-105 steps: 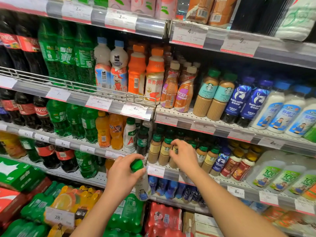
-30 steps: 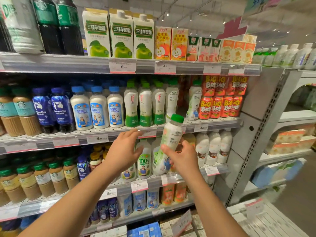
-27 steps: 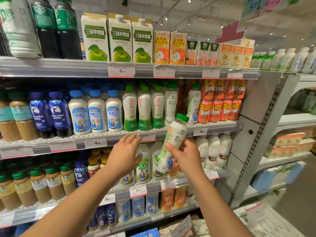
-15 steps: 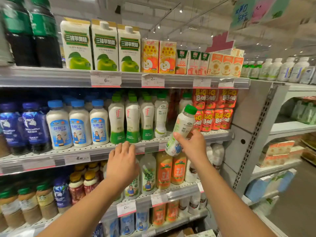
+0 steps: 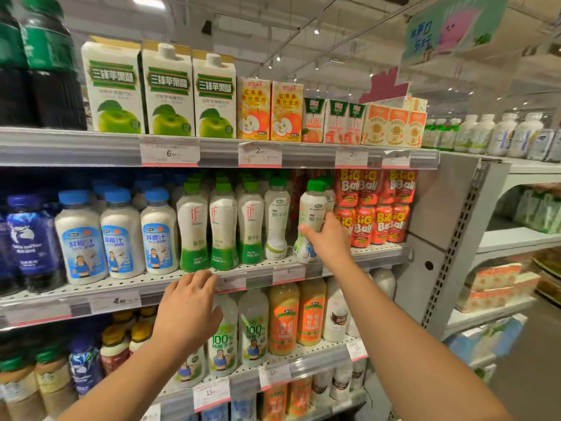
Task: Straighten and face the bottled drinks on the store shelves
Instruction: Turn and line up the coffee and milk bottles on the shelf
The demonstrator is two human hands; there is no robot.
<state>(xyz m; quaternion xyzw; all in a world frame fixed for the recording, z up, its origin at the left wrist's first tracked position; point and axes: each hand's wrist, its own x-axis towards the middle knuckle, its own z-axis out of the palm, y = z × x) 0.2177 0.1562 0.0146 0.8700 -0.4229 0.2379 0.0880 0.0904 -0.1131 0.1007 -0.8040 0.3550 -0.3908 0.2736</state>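
Observation:
My right hand (image 5: pixel 329 238) grips a white bottle with a green cap (image 5: pixel 312 208), holding it upright at the front of the middle shelf (image 5: pixel 379 253), its base at the shelf edge. A matching white bottle (image 5: pixel 276 220) stands just left of it, and red "Big Ball" bottles (image 5: pixel 376 208) stand to its right. My left hand (image 5: pixel 188 311) hovers with relaxed fingers below the shelf's price rail, its fingertips near a price tag (image 5: pixel 230 282), holding nothing.
Green-bottomed "if" bottles (image 5: pixel 223 226) and blue-capped white bottles (image 5: pixel 121 238) fill the middle shelf to the left. Juice cartons (image 5: pixel 167 92) line the top shelf. Larger white and orange bottles (image 5: pixel 282 317) stand on the shelf below. The grey shelf upright (image 5: pixel 449 253) bounds the right side.
My right hand has carried the green-capped bottle up and to the right, from in front of the lower shelf onto the middle shelf beside the red bottles. The left hand has stayed near the price rail.

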